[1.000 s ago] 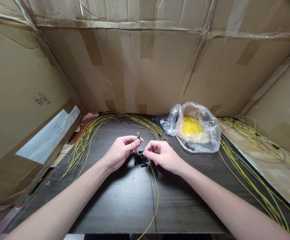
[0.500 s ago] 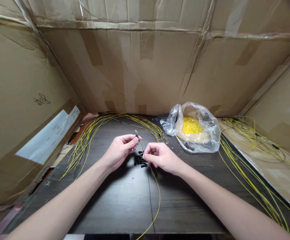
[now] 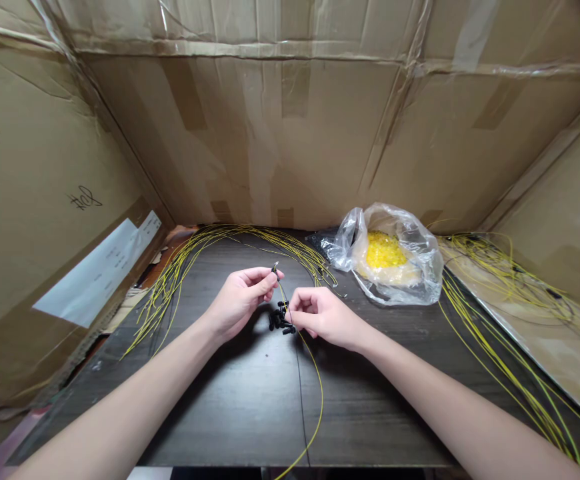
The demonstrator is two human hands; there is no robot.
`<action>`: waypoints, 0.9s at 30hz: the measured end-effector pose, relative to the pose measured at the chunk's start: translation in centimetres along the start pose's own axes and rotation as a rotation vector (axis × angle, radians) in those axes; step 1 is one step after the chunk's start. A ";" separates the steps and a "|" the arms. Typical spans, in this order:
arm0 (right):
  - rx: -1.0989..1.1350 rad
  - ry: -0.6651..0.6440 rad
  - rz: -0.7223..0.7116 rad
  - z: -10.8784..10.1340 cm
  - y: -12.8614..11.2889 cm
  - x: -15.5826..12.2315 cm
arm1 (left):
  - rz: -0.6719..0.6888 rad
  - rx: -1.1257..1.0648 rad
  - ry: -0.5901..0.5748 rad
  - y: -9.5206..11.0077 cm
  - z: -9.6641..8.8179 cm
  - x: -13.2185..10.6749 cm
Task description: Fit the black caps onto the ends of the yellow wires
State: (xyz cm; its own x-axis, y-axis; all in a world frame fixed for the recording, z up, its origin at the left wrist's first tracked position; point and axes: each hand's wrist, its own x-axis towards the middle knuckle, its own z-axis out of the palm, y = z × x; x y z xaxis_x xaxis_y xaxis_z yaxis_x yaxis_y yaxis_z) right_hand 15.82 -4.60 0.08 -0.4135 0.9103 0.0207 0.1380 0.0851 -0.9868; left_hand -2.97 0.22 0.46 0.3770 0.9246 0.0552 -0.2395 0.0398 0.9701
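Note:
My left hand (image 3: 246,293) is closed, its thumb and forefinger pinching a small black part (image 3: 275,271) with wire ends showing at its top. My right hand (image 3: 323,313) is a little to the right and nearer, its fingertips pinched on thin wire below that part. A yellow wire (image 3: 322,393) runs from between the hands in a curve over the table's front edge. Beside it a thin black wire (image 3: 301,400) hangs almost straight toward me. Under the hands lies a small pile of black plastic parts (image 3: 276,321), partly covered by the right fingertips.
Bundled yellow wires (image 3: 170,283) arc across the back left of the dark table (image 3: 210,413). A clear plastic bag (image 3: 420,280) of small yellow pieces (image 3: 385,250) stands at back right, with more yellow wires (image 3: 500,353) beside it. Cardboard walls (image 3: 270,147) enclose the table.
Both hands stay almost in place, the right fingertips moving very slightly at the wire. The wire tip above the left fingers now leans slightly to the right.

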 end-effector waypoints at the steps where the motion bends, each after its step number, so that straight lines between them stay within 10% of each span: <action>1: -0.005 0.000 -0.001 0.0 0.0 0.0 | -0.002 0.000 -0.001 0.0 0.0 0.0; 27: -0.026 0.031 -0.022 0.1 -0.2 0.1 | 0.010 0.041 -0.009 0.1 0.0 -0.1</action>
State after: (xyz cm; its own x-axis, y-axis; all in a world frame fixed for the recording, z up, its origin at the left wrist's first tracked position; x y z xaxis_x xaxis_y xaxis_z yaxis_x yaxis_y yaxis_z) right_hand 15.65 -4.58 0.31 -0.3884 0.9203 0.0480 0.1526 0.1156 -0.9815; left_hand -3.01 0.13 0.55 0.3828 0.9214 0.0671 -0.2064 0.0146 0.9783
